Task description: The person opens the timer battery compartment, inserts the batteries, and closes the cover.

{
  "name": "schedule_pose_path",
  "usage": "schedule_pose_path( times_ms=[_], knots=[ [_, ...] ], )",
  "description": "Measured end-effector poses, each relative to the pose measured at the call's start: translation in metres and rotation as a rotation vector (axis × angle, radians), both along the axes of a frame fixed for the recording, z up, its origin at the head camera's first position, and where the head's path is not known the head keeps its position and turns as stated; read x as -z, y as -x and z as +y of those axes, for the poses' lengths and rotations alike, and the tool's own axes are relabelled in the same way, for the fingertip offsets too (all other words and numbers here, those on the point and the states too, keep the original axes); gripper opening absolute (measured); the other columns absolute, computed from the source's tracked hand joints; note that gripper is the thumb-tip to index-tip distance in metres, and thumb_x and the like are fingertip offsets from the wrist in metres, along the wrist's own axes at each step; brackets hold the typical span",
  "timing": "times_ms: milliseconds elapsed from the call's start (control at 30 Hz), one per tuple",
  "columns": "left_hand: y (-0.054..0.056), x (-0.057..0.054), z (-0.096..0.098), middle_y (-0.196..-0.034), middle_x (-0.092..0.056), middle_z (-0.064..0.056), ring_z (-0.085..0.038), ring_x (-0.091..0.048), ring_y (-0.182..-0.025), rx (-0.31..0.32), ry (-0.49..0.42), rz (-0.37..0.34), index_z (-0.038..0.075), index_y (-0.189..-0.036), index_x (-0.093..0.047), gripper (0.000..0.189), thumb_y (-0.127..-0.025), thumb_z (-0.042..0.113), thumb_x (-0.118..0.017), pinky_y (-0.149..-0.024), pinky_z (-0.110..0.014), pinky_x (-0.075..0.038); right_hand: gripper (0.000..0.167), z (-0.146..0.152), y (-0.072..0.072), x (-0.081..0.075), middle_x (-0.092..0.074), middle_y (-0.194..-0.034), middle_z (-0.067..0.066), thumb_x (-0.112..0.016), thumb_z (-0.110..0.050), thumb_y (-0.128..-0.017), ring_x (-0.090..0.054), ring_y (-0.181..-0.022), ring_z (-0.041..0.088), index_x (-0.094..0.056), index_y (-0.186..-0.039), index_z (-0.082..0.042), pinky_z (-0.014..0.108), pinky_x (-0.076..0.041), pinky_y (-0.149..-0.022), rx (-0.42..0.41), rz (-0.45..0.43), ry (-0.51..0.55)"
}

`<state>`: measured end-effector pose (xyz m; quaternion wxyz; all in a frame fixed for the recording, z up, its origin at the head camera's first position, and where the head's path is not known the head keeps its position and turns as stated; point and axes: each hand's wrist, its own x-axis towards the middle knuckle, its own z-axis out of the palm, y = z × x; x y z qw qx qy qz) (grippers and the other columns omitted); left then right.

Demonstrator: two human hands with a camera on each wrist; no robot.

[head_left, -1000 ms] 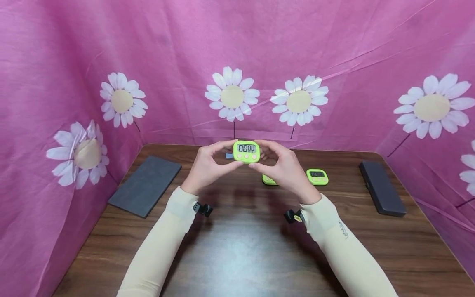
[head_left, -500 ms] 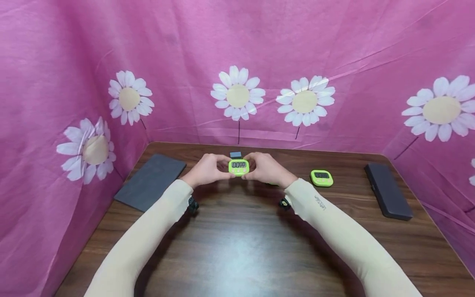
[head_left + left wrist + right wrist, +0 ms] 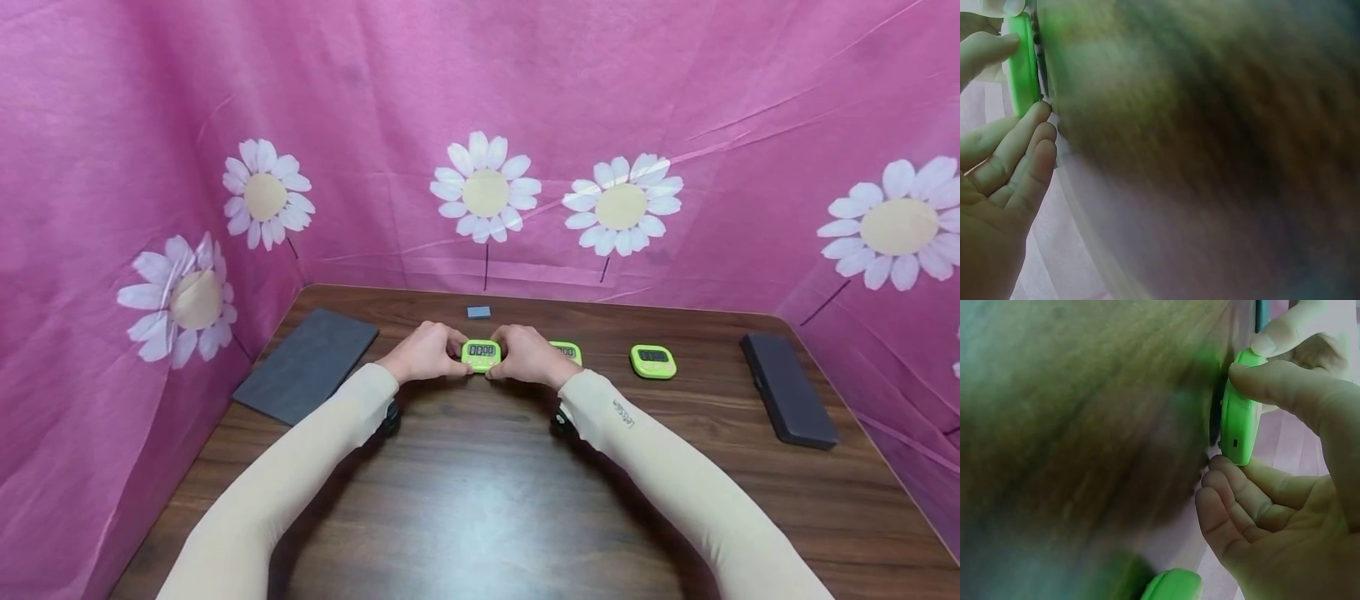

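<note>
A lime-green digital timer [image 3: 481,354] with a grey display and pale buttons is at the table's back middle. My left hand [image 3: 427,352] pinches its left side, and my right hand [image 3: 528,357] pinches its right side, thumbs along the lower edge. Seen edge-on in the right wrist view, the timer's green case [image 3: 1241,422] is right at the table surface; whether it touches I cannot tell. A second green timer [image 3: 567,351] lies just right of my right hand, partly covered by it. Further right lies a third green timer [image 3: 653,362].
Behind the held timer lies a small blue-grey block [image 3: 478,312]. A flat dark grey board [image 3: 309,367] is at the left, a long dark case [image 3: 789,390] at the right. A pink flowered curtain [image 3: 360,200] hangs behind the wooden table [image 3: 465,492].
Both hands have lowered the timer from above the table down to its surface. The blue-grey block and the second timer have come more into view.
</note>
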<state>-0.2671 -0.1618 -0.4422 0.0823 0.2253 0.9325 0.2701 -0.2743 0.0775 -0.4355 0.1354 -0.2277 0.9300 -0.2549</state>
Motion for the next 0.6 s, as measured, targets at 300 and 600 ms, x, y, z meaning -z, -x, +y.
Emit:
schedule_pose_path(
  times_ms=[300,600],
  knots=[
    [0.0011,-0.0021,0.0017,-0.1,-0.083,-0.002,-0.012,-0.073,-0.092,0.011,0.023,-0.025,0.006,-0.132,-0.081,0.051,-0.091,0.035,-0.091,-0.088,-0.034,-0.063,0.057,-0.0014,-0.0036,0.0019,-0.075,-0.111,0.01,-0.095,-0.027,-0.088,-0.068,-0.096,0.02,-0.072,-0.133,-0.002,0.04,-0.06,-0.093,0.014,0.018,-0.012],
    [-0.0045,-0.0062,-0.0035,-0.109,-0.083,-0.007,-0.019,-0.076,-0.101,-0.027,0.061,-0.005,0.004,-0.137,-0.078,0.065,-0.089,0.046,-0.091,-0.095,-0.042,-0.065,0.078,0.005,-0.0046,-0.0061,-0.078,-0.113,0.011,-0.096,-0.033,-0.088,-0.071,-0.104,0.024,-0.065,-0.149,0.003,0.046,-0.062,-0.101,-0.024,0.06,-0.021]
  ],
)
